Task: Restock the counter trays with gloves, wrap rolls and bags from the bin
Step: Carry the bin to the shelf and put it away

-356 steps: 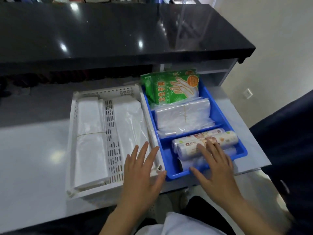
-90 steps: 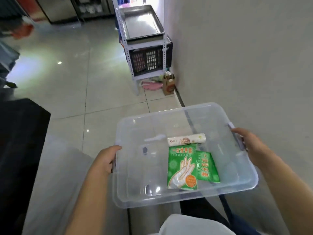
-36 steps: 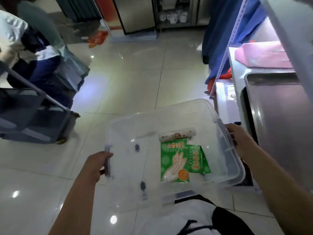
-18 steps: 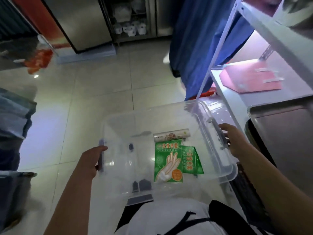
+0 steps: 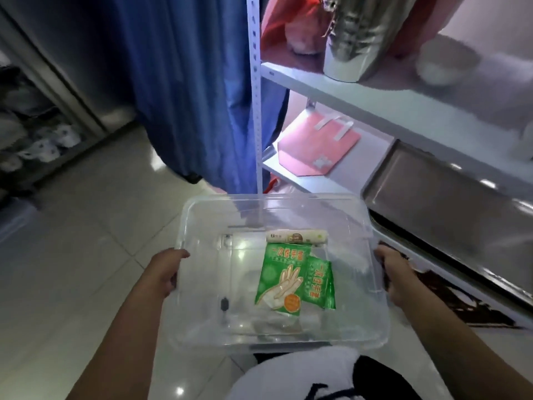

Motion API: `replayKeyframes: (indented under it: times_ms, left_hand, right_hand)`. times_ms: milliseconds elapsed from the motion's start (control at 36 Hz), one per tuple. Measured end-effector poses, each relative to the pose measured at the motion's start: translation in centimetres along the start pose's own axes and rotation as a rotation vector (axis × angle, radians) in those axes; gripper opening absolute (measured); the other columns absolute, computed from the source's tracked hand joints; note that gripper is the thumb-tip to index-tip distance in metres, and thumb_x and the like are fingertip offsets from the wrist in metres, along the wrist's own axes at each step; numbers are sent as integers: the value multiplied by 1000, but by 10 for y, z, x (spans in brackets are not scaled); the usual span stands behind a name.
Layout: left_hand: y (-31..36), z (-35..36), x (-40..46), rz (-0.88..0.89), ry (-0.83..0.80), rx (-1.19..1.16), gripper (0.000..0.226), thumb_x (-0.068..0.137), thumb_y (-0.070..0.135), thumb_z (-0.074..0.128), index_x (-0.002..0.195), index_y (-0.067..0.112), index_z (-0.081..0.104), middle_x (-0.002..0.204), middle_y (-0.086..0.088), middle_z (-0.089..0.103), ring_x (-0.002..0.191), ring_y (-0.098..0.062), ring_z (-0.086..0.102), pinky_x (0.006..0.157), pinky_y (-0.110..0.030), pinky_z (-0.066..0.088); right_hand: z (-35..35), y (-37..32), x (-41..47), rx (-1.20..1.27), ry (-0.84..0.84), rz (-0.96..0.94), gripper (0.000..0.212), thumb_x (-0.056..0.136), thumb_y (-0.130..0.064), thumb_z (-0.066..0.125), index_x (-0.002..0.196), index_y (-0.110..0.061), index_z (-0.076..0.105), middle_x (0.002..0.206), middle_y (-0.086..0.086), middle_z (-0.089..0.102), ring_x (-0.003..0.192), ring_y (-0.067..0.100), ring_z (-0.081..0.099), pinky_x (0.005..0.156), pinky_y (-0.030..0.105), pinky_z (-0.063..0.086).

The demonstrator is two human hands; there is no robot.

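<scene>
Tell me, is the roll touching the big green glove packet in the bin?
Touching: the head view shows the roll lying against the glove packet's top edge, no gap.

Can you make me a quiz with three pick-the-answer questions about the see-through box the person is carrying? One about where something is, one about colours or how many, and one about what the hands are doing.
1. Where does the wrap roll lie in the clear bin?
A. beyond the glove packets, toward the far wall
B. against the left wall
C. outside the bin

2. How many green glove packets show in the bin?
A. none
B. two
C. five

3. What are the left hand and the right hand doing?
A. hanging free
B. one reaches into the bin
C. each grips one end of the bin

Answers: 1 A, the roll lies just past the packets' top edges. 2 B, one packet overlaps a second. 3 C, fingers curl round both ends.
</scene>
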State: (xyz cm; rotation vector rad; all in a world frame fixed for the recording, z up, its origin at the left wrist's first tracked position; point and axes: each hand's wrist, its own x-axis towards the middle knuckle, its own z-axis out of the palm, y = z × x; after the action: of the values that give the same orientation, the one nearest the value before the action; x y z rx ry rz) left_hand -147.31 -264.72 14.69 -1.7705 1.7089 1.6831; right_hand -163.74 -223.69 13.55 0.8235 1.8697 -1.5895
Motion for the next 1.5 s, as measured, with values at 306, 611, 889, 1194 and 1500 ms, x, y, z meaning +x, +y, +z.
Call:
replayKeyframes:
  times_ms: [306,611,889,1194,1500]
  left_hand:
    - [91,12,98,-40,-86,302,15,89,15,63,76,11,56,68,-11,54,58,-26,52,52,-28,42]
    - [112,29,187,-100,-283,508,12,86,14,63,78,12,55,74,-8,54,64,-24,53,54,-30,42]
    - [84,67,277,-188,-399,836,12,88,14,57,77,11,52,67,-10,52,55,-26,50,31,-37,48]
    - [-17,141,371,32,-459,1040,8,99,5,48,102,3,55,77,-13,51,61,-26,49,49,-38,49]
    - [-122,248,479,360,-537,1190,24,97,0,50,75,10,47,80,-12,54,66,-31,56,49,-43,55]
  right_hand:
    - [62,-5,36,144,210,163,24,83,-27,61,90,-4,66,69,12,60,56,27,57,52,30,48]
    - [114,51,5,214,492,277,23,76,-33,67,73,-11,64,74,9,63,62,27,59,56,30,47]
    - [172,161,0,323,703,461,19,78,-27,66,69,-12,59,67,9,56,55,24,51,52,25,40]
    - [182,318,102,330,765,486,20,70,-26,69,81,-10,65,86,12,59,78,26,58,69,43,46]
    - [165,444,261,216,828,265,26,77,-29,63,93,-9,67,80,11,57,72,28,53,74,50,52]
